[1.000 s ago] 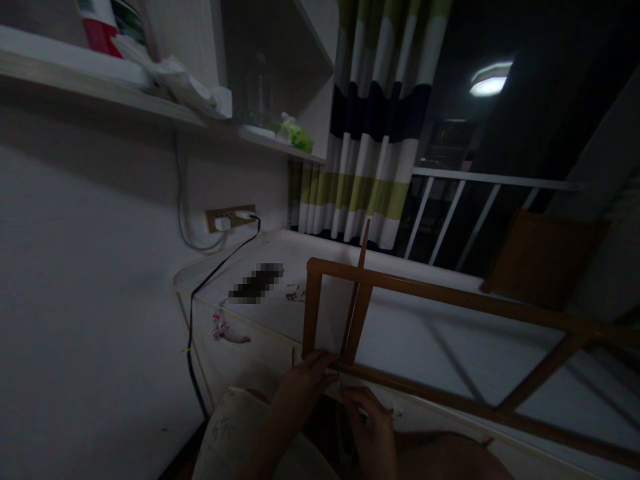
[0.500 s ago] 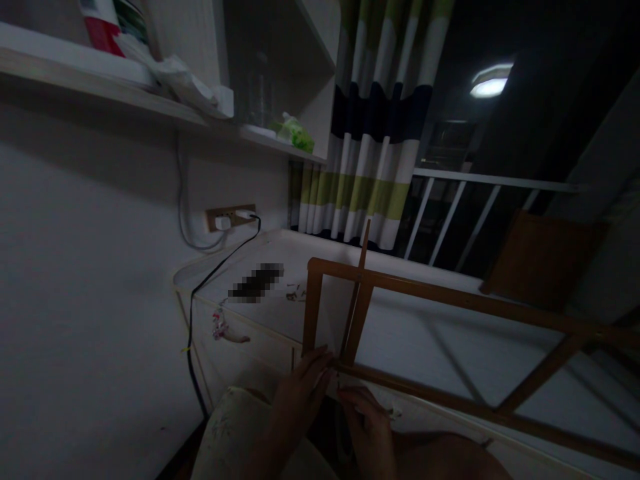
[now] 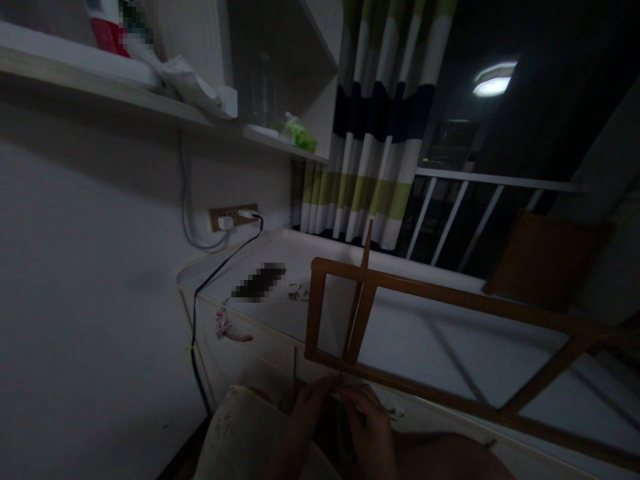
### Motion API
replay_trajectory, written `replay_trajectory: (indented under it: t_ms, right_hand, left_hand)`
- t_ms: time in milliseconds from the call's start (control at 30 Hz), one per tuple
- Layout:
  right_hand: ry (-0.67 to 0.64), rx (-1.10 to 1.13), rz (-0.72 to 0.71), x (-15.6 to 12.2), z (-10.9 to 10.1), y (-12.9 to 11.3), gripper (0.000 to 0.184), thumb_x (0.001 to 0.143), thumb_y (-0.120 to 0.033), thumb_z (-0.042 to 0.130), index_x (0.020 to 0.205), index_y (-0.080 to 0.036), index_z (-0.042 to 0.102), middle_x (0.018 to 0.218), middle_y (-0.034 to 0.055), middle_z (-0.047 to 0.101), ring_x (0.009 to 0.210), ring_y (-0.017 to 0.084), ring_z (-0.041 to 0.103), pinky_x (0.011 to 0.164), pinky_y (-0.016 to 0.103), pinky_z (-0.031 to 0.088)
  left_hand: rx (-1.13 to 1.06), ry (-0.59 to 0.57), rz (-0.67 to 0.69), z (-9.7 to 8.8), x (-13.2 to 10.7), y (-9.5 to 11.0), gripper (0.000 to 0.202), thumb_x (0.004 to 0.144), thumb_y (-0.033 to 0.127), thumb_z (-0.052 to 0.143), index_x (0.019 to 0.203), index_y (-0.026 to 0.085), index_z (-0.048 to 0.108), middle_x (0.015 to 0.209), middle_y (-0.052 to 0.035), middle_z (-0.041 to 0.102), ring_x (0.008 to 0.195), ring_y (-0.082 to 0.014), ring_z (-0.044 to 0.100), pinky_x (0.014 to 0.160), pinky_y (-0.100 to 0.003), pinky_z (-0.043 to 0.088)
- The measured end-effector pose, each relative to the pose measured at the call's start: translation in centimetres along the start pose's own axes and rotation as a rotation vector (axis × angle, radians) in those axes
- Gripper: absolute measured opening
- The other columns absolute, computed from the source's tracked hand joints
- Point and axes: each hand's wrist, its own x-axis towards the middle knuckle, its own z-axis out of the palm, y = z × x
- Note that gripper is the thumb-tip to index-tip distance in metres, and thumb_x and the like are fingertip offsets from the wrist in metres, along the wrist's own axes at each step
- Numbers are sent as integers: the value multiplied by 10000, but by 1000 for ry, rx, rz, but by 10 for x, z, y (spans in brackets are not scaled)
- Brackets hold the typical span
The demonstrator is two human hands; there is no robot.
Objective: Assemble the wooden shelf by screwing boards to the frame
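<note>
A brown wooden frame [image 3: 430, 293] with cross slats lies over the white desk [image 3: 415, 333], its left end propped up and a thin stick standing from it. My left hand [image 3: 310, 407] and my right hand [image 3: 367, 423] meet just below the frame's near left corner, at the desk's front edge. The fingers of both are pinched together around something small and thin that the dim light hides. Neither hand touches the frame.
A black cable [image 3: 220, 273] runs from a wall socket [image 3: 233, 217] down the desk's left side. Small bits [image 3: 297, 291] lie on the desk. Shelves [image 3: 150, 93] hang above, a striped curtain [image 3: 380, 127] and white railing [image 3: 470, 200] stand behind, a brown board [image 3: 545, 260] leans right.
My left hand has come off the frame's lower left corner and dropped to meet my right hand below it. The frame stays as it was.
</note>
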Motion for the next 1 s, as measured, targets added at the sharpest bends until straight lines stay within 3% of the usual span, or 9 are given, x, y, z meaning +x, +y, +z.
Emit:
replay_trajectory:
  t_ms: [133,400,767,1000]
  right_hand:
    - [9,13,-28,1,-1,1,237,798,-162,478,951,-263,629,835,29,632,800,145,586,713,263,483]
    - [-15,26,-9,1,0,5,249,795,-126,469,938,-258,624,866,24,623,842,142,573,749,269,469]
    - [-2,28,3,1,1,10,263,799,-133,472,968,-270,619,905,26,625,889,149,565,794,284,452]
    - [4,47,33,-1,5,14,226,799,-159,474,925,-261,632,894,30,629,849,154,574,754,283,466]
  left_hand:
    - [-1,-48,-15,4,3,5,526,612,600,545,807,127,665,885,-118,654,865,-244,595,679,-316,494]
    - [39,-23,14,10,-4,24,378,612,501,585,742,156,671,844,-92,668,863,-224,599,683,-308,499]
    - [-129,-36,-31,11,5,6,430,557,496,651,775,126,665,865,-105,656,843,-229,591,672,-276,472]
    - [-217,-26,-45,14,3,7,421,552,496,661,749,124,666,812,-101,654,859,-232,579,686,-267,457]
